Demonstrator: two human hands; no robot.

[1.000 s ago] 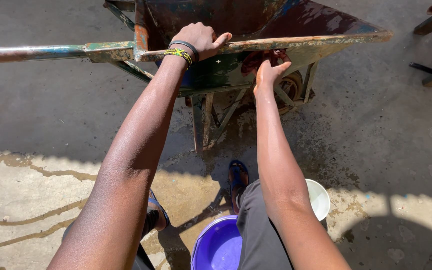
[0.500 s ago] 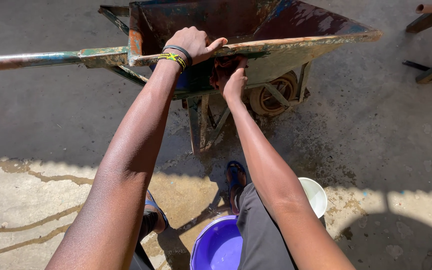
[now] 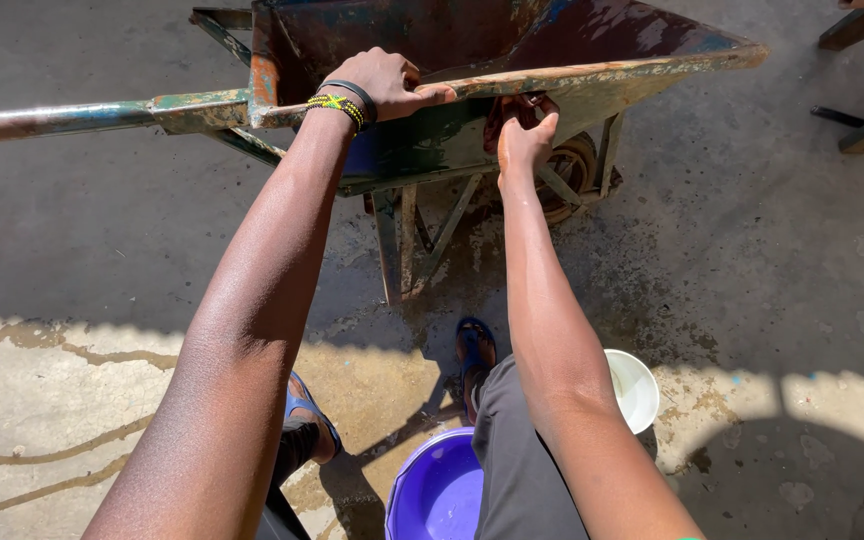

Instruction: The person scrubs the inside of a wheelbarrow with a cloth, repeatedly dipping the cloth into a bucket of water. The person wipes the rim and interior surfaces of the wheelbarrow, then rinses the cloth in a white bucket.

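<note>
A rusty green wheelbarrow (image 3: 572,75) stands upright on wet concrete, tray empty.

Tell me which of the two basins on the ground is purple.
The purple basin between the person's legs; the white basin sits right of the right arm.

1. The left arm stretches nearly straight from about 7 o'clock up toward 12 o'clock, forearm bare.
2. The left wrist wears a black band and a beaded bracelet (image 3: 335,106).
3. The left hand (image 3: 384,82) lies palm down, fingers curled over and closed in a grip, thumb pointing toward 3 o'clock.
4. The right arm rises from 5 o'clock toward 12 o'clock.
5. The right hand (image 3: 524,138) is raised, fingers bent upward and clenched around something reddish.
</note>
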